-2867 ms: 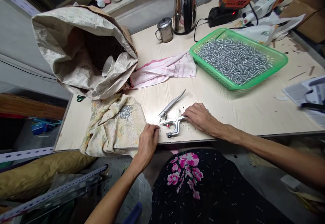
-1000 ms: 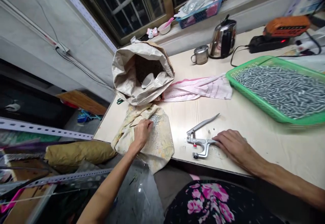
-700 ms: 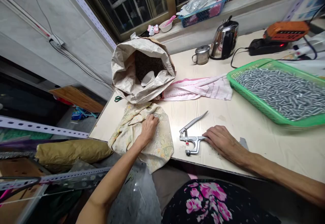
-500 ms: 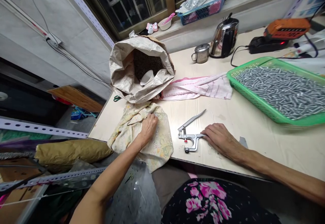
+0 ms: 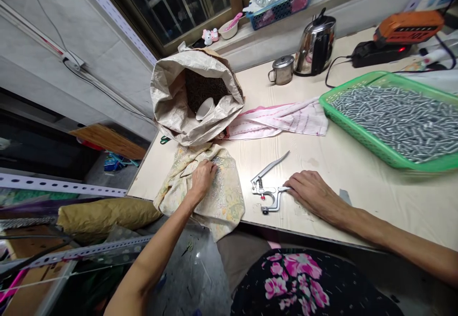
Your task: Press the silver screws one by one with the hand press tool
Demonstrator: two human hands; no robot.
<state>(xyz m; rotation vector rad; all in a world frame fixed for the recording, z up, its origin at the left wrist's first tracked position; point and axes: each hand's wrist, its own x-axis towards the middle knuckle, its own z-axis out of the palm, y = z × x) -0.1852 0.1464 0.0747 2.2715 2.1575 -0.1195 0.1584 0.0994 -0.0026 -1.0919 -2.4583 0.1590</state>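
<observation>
My left hand [image 5: 203, 178] rests on a pale, flower-patterned cloth [image 5: 227, 206] at the table's front edge. Its fingers are curled down and closed; what they hold, if anything, is hidden. Beside the fingertips lie a few small shiny metal pieces [image 5: 217, 161] on the cloth. With my right hand [image 5: 308, 189] I grip one handle of silver snap pliers [image 5: 275, 195], which lie on the tabletop with jaws apart and the other handle [image 5: 274, 165] sprung away. A coiled spring and a small red part show near the jaws.
Behind the cloth stands an open sack [image 5: 168, 110] of dark small pieces with a white cup [image 5: 205, 109] inside. A green basket [image 5: 375, 149] of metal pins is at right. A pink-white towel [image 5: 279, 121], metal mug [image 5: 282, 71], kettle [image 5: 315, 44] and scissors [image 5: 164, 140] are also there.
My left hand has slid slightly left on the cloth, showing more of the small metal pieces. My right hand stays on the pliers. The view has shifted a little.
</observation>
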